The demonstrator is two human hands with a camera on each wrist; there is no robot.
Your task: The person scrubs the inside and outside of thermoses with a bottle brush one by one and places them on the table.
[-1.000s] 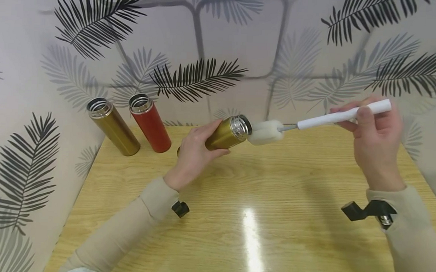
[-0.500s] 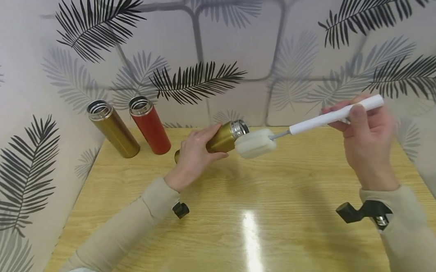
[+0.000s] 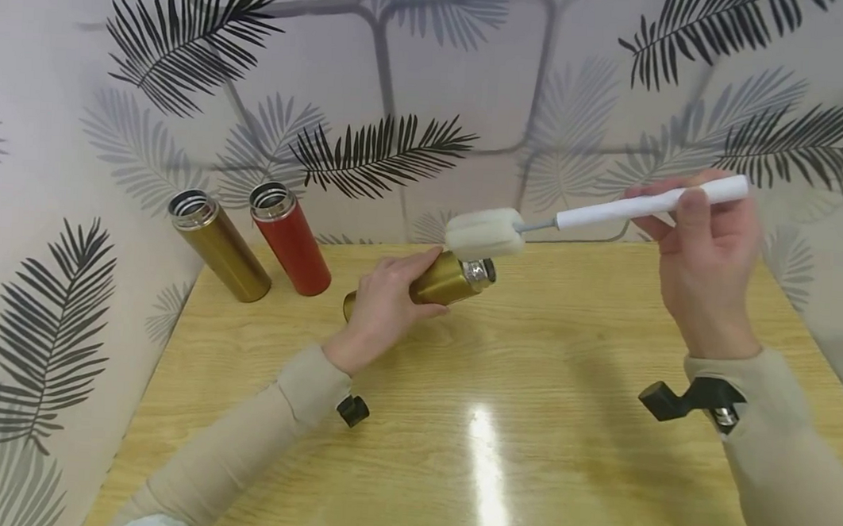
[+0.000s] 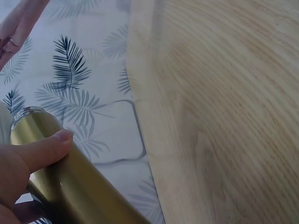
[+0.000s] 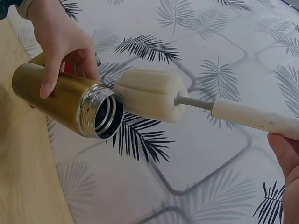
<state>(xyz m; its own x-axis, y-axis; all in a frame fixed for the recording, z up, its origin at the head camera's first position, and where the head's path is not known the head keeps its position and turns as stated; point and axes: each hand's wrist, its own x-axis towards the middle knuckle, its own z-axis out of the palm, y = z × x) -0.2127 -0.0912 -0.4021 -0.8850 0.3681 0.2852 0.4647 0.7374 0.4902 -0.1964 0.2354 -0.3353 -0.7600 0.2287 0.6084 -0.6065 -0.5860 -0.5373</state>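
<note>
Centre of the head view: left hand (image 3: 383, 305) wrapped in a grip round a tilted gold metal flask (image 3: 442, 280), open mouth rightward, above the wooden tabletop (image 3: 527, 427). Upper right: right hand (image 3: 704, 254) pinching a white-handled sponge brush (image 3: 480, 230), sponge just above the rim. Best to lower the sponge level with the mouth, line it with the flask's axis, then push straight in.

My left hand (image 3: 383, 309) grips a glossy gold metal flask (image 3: 443, 281); the brush's (image 3: 596, 215) sponge looks matt, the table (image 3: 563, 429) shiny wood.

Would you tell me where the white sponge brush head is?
In the head view, the white sponge brush head hovers centrally, just above the held gold flask's mouth.
</note>
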